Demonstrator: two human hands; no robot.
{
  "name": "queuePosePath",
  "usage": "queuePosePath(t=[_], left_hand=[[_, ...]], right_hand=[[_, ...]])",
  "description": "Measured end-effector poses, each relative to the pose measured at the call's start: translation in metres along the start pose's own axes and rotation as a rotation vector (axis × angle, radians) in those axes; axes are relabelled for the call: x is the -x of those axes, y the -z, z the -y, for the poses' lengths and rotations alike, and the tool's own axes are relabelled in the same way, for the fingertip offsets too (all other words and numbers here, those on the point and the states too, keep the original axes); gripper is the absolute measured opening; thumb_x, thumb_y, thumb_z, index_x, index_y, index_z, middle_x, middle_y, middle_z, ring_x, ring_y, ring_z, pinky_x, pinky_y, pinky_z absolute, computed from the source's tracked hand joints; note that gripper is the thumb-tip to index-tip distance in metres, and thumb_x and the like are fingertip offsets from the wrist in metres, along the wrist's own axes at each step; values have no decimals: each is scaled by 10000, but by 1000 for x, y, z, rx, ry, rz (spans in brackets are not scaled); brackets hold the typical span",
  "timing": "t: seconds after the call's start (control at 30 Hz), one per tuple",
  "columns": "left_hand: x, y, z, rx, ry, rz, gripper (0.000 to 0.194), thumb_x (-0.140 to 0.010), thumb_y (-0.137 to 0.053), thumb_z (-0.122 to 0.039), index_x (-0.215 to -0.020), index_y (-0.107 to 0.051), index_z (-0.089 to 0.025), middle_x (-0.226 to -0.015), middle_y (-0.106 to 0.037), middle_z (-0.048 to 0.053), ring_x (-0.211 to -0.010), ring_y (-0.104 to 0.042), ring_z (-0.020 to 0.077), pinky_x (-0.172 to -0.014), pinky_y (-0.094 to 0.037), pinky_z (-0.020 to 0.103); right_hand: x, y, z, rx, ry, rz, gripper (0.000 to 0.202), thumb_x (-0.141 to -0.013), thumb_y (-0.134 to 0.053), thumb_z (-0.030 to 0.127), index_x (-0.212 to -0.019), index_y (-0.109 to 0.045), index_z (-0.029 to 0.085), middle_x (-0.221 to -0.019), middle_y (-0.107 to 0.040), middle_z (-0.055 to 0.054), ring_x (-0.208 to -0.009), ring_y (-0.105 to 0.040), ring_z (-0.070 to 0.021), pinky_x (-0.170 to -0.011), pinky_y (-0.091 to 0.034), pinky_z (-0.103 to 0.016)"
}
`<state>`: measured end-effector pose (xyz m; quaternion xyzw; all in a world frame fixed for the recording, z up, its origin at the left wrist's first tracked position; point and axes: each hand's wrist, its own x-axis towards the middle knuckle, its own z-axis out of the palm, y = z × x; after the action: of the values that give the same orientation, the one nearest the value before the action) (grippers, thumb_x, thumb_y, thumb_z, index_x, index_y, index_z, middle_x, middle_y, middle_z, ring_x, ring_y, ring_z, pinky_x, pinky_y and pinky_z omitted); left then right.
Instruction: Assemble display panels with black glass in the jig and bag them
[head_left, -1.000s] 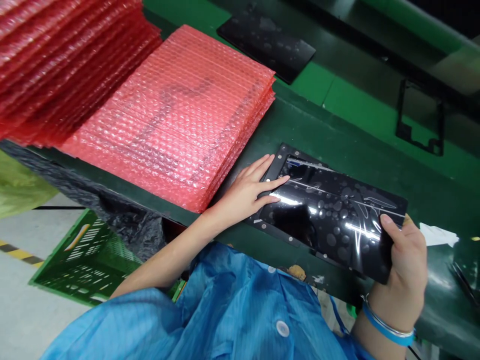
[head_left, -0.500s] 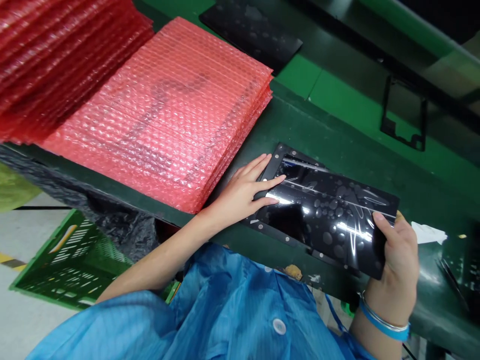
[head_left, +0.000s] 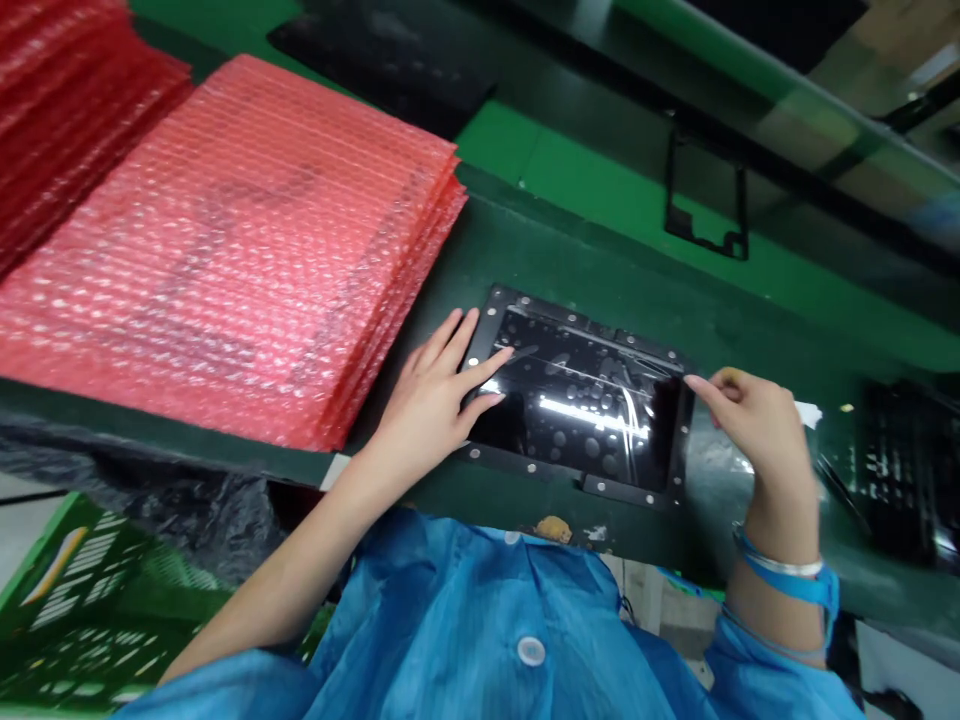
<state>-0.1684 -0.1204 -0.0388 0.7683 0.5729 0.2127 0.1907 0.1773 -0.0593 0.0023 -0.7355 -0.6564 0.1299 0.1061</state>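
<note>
A glossy black panel (head_left: 570,410) with bubbles under its clear film lies within a dark frame (head_left: 532,468) dotted with small round silver spots. My left hand (head_left: 435,390) rests with fingers spread on the left side of frame and panel. At the panel's upper right corner is my right hand (head_left: 750,405), its thumb and fingers pinched together. Whether film or anything else is between those fingertips is too small to tell.
Stacked red bubble-wrap bags (head_left: 247,250) cover the table's left part. A black bracket (head_left: 706,243) lies at the back. Tweezers (head_left: 844,490) and a white scrap (head_left: 808,414) are on the right. A green crate (head_left: 112,620) stands below at left.
The panel's right end has come down flat onto the frame. My right hand has shifted from gripping its right edge to its upper right corner. The view has moved right.
</note>
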Motion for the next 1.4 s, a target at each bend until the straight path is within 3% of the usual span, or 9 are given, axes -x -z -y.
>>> queuePosePath(t=[0.07,0.13,0.23,0.37,0.57,0.73,0.93,1.17,1.4], left_hand=[[-1,-13,-27,-35,-97,-43,476,-958,-548,-235,-1433,-519,-245,-1641,-249,130,-1531,-183,327,-1151,-334,587],[-3,-33,-61,-19,-308,41,526,-932,-573,-199,-1452,-491,-210,-1627,-293,125,-1525,-218,299,-1179,-327,528],[-7,-66,-106,-47,-527,215,651,-907,-639,-385,-1486,-443,-160,-1603,-348,118,-1492,-310,294,-1201,-321,473],[-11,-89,-129,-157,-586,279,598,-949,-555,-452,-1458,-492,-145,-1588,-374,96,-1486,-320,303,-1201,-319,464],[-10,-85,-129,-193,-583,308,543,-985,-486,-372,-1459,-487,-107,-1588,-359,122,-1488,-310,319,-1188,-320,469],[-32,-70,-109,-37,-584,373,558,-985,-472,-402,-1494,-429,-177,-1584,-391,97,-1481,-340,258,-1191,-305,475],[-85,-53,-85,-177,-220,36,552,-954,-468,-361,-1417,-499,-63,-1435,-528,257,-1357,-470,402,-1128,-314,601],[-108,-46,-89,-93,-162,-136,247,-896,-548,-341,-1074,-593,-175,-1038,-666,132,-1040,-575,327,-934,-445,489],[-93,-8,-82,127,-215,-292,149,-934,-521,-279,-1055,-587,-223,-1036,-687,62,-1020,-609,242,-968,-441,421]], right_hand=[[-11,-5,-2,-125,-28,31,626,-679,-522,850,-591,-519,231,-457,-526,18,-480,-449,-141,-569,-311,-293],[-22,-10,-4,-197,-47,68,595,-656,-580,818,-631,-523,227,-499,-548,19,-517,-482,-145,-585,-328,-293],[-33,-15,-4,-124,-54,83,526,-640,-688,722,-625,-496,232,-539,-540,27,-555,-480,-147,-587,-312,-288],[-34,-18,2,-24,-73,80,533,-656,-758,625,-590,-392,243,-529,-487,43,-544,-430,-137,-566,-271,-285],[-29,-22,5,-1,-80,34,495,-729,-748,546,-609,-374,245,-543,-492,33,-553,-413,-142,-563,-244,-285],[-24,-25,1,-119,-95,-6,439,-776,-697,551,-625,-426,241,-585,-538,23,-584,-461,-150,-581,-271,-280],[-16,-25,-1,-282,-144,-95,367,-902,-542,503,-664,-504,227,-578,-556,23,-608,-494,-149,-608,-293,-275],[-12,-31,6,-517,-101,-194,242,-819,-632,470,-809,-609,229,-683,-613,25,-662,-540,-145,-662,-380,-268],[-6,-42,13,-985,-71,-35,594,-790,-469,784,-571,-398,237,-542,-373,32,-591,-422,-136,-540,-341,-268]])
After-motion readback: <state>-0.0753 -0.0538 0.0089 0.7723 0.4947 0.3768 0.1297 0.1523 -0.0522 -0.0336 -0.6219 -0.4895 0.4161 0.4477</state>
